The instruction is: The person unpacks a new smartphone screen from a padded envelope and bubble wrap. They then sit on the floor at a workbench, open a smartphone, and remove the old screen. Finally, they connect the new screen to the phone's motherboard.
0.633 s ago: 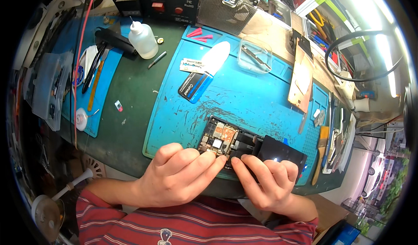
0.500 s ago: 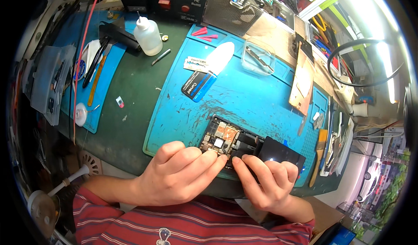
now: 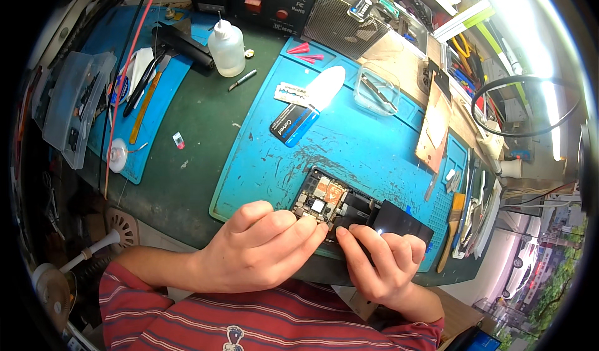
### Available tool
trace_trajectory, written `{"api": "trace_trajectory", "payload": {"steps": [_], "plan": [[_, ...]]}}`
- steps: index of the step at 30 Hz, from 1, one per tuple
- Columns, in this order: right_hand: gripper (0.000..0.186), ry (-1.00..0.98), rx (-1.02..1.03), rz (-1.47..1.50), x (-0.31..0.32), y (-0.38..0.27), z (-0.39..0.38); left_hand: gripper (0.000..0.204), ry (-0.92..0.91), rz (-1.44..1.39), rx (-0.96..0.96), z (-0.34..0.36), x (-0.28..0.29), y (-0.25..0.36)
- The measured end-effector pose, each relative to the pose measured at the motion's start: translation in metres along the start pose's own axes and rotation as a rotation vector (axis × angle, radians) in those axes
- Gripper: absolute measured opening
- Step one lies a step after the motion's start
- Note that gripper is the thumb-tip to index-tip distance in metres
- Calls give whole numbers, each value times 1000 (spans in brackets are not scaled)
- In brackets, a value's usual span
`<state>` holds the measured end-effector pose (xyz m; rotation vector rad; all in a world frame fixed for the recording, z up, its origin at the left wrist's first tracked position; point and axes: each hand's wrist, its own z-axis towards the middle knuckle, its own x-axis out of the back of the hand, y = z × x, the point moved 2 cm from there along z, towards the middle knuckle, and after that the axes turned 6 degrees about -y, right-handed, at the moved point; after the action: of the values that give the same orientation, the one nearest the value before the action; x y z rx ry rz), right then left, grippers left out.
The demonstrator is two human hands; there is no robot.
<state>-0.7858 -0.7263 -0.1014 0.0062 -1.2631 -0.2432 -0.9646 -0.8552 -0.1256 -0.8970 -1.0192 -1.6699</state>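
An opened smartphone (image 3: 337, 193) lies tilted on the blue work mat, its circuit board, copper-coloured patches and black lower half bare. Its dark screen panel (image 3: 409, 222) is folded out to the right. My left hand (image 3: 265, 248) is closed, fingers curled, with the fingertips pressed together at the phone's near edge beside the board. Close by, my right hand (image 3: 380, 260) grips that same edge with thumb and forefinger, its other fingers bent in front of the panel. Whether a small part sits between the left fingertips is hidden.
On the blue mat (image 3: 249, 164) lie a razor blade (image 3: 291, 93), a blue-black card (image 3: 287, 129) and a clear box (image 3: 377, 92). A squeeze bottle (image 3: 228, 51) and pen-like tool (image 3: 242, 80) stand beyond its left side. A brush (image 3: 452, 226) and several tools lie at right.
The whole view has shifted slightly, the bench things appearing a little farther right and lower. Both hands keep nearly the same hold at the phone's edge.
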Motion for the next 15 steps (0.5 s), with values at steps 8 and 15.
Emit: {"api": "trace_trajectory", "payload": {"steps": [8, 15], "plan": [[32, 23, -2, -7, -1, 0, -2, 30, 2, 8, 1, 0, 1, 0], [30, 51, 8, 7, 0, 0, -4, 29, 18, 17, -7, 0, -1, 0]]}}
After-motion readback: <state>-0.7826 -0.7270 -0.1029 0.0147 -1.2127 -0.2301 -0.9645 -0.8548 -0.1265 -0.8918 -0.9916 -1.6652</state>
